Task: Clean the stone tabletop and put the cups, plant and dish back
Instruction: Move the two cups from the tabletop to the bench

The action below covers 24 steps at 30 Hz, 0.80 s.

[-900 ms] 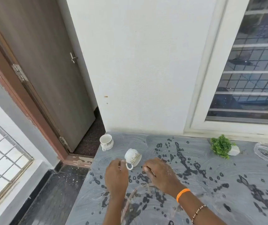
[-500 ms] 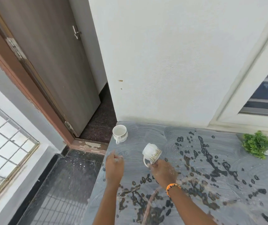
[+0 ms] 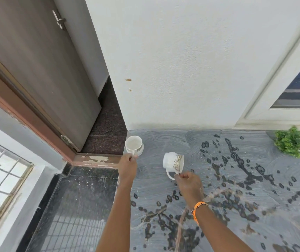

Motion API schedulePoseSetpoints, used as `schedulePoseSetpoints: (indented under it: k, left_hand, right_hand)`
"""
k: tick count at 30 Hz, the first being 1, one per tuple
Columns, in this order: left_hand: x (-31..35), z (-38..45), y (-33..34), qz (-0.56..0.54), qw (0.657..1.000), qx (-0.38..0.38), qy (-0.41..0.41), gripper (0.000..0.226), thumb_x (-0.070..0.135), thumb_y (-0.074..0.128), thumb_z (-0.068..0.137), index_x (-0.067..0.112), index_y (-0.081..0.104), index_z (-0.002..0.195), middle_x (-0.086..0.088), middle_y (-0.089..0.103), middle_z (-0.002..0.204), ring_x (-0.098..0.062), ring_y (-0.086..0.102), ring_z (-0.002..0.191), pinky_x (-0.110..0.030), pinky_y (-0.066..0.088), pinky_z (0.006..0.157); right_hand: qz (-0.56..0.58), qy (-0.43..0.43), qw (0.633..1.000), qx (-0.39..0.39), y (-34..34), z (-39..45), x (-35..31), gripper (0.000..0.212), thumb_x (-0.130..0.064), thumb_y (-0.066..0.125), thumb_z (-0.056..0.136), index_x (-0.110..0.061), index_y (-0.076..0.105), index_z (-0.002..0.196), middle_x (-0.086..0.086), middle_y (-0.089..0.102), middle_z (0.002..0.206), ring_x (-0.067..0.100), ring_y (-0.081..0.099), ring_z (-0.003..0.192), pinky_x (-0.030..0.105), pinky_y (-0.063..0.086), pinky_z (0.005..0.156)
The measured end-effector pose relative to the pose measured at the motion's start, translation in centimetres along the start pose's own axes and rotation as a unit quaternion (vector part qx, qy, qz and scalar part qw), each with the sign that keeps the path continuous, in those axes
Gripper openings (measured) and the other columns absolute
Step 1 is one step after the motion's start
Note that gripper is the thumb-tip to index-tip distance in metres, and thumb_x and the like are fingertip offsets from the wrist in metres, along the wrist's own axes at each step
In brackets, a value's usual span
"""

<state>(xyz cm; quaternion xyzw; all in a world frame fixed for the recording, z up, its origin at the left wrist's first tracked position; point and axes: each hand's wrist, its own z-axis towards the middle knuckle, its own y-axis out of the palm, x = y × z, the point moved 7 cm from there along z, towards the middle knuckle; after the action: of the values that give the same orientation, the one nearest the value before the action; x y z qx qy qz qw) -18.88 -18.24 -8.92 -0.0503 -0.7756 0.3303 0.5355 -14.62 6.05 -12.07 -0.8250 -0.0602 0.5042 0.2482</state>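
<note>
The tipped cup [image 3: 173,163] hangs on its side just above the soapy counter [image 3: 245,179], your right hand [image 3: 189,183] pinching its handle. The upright cup [image 3: 134,145] sits at the counter's far-left corner, your left hand [image 3: 127,167] pinching its handle too. The plant [image 3: 291,141] waits by the wall. You seem to be clearing cups for rinsing; next, lift both clear without dropping either.
</note>
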Motion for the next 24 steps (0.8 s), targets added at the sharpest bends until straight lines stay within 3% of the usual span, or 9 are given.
schedulePoseSetpoints:
  k: [4, 6, 9, 13, 16, 19, 22, 24]
  left_hand:
    - [0.6, -1.3, 1.1, -0.030, 0.998, -0.031, 0.040, 0.035, 0.018, 0.056, 0.090, 0.002, 0.049, 0.059, -0.007, 0.041, 0.063, -0.021, 0.037, 0.064, -0.032, 0.026, 0.060]
    - [0.6, -2.4, 1.6, -0.053, 0.998, -0.023, 0.031, 0.036, 0.019, 0.057, 0.089, 0.004, 0.045, 0.059, -0.004, 0.040, 0.067, -0.020, 0.038, 0.066, -0.032, 0.028, 0.058]
    - [0.7, -4.6, 2.4, -0.082, 0.997, 0.003, 0.018, 0.033, 0.020, 0.059, 0.088, 0.020, 0.045, 0.058, 0.002, 0.043, 0.073, -0.019, 0.044, 0.076, -0.033, 0.034, 0.069]
    - [1.4, -7.7, 3.9, -0.096, 0.995, -0.001, 0.018, 0.025, 0.019, 0.061, 0.086, 0.016, 0.053, 0.063, -0.002, 0.047, 0.077, -0.018, 0.046, 0.074, -0.031, 0.035, 0.067]
    - [3.0, -11.5, 6.1, -0.100, 0.994, -0.019, 0.035, 0.022, 0.019, 0.063, 0.086, 0.011, 0.054, 0.067, -0.002, 0.050, 0.078, -0.015, 0.045, 0.070, -0.024, 0.035, 0.061]
    - [5.0, -15.9, 9.1, -0.129, 0.989, -0.054, 0.040, 0.021, 0.017, 0.064, 0.085, 0.011, 0.053, 0.068, -0.007, 0.053, 0.080, -0.018, 0.048, 0.071, -0.028, 0.037, 0.063]
    - [7.7, -21.1, 12.6, -0.142, 0.984, -0.098, 0.053, 0.016, 0.014, 0.063, 0.085, 0.014, 0.056, 0.071, -0.016, 0.055, 0.088, -0.023, 0.051, 0.079, -0.032, 0.039, 0.070]
    - [9.8, -25.2, 15.0, -0.142, 0.979, -0.125, 0.073, 0.017, 0.016, 0.064, 0.085, 0.013, 0.056, 0.071, -0.013, 0.053, 0.083, -0.021, 0.049, 0.076, -0.032, 0.038, 0.069]
  right_hand:
    - [0.083, 0.026, 0.996, -0.007, -0.5, 0.5, -0.2, 0.009, -0.016, 0.069, 0.080, -0.011, 0.061, 0.078, 0.004, 0.067, 0.068, 0.017, 0.064, 0.063, 0.024, 0.047, 0.051]
    - [0.134, 0.042, 0.990, -0.013, -1.2, 0.6, -0.4, 0.006, -0.009, 0.067, 0.082, -0.006, 0.062, 0.083, 0.007, 0.067, 0.070, 0.014, 0.065, 0.062, 0.023, 0.053, 0.055]
    - [0.177, 0.050, 0.983, -0.019, -2.9, 0.6, -0.6, 0.006, -0.004, 0.068, 0.080, -0.005, 0.062, 0.078, 0.009, 0.066, 0.070, 0.012, 0.063, 0.059, 0.014, 0.053, 0.049]
    - [0.159, 0.031, 0.987, 0.004, -6.5, 0.6, 0.3, 0.008, -0.006, 0.069, 0.079, -0.006, 0.065, 0.072, 0.006, 0.065, 0.059, 0.005, 0.061, 0.045, 0.012, 0.049, 0.044]
    - [0.146, 0.018, 0.989, 0.028, -11.0, 0.1, 1.5, 0.008, -0.010, 0.071, 0.077, -0.003, 0.067, 0.079, 0.007, 0.068, 0.065, 0.001, 0.063, 0.045, 0.013, 0.049, 0.043]
    - [0.121, 0.007, 0.990, 0.064, -16.7, -0.6, 3.4, 0.010, -0.016, 0.071, 0.075, -0.006, 0.069, 0.077, 0.007, 0.070, 0.069, 0.017, 0.069, 0.063, 0.033, 0.058, 0.058]
    - [0.120, -0.006, 0.988, 0.095, -23.4, -2.0, 6.1, 0.008, -0.014, 0.070, 0.074, -0.008, 0.066, 0.072, 0.010, 0.069, 0.070, 0.023, 0.066, 0.065, 0.028, 0.051, 0.054]
    - [0.123, -0.021, 0.985, 0.119, -28.5, -3.3, 8.2, 0.007, -0.011, 0.069, 0.074, -0.007, 0.064, 0.070, 0.010, 0.067, 0.069, 0.020, 0.062, 0.063, 0.022, 0.044, 0.050]
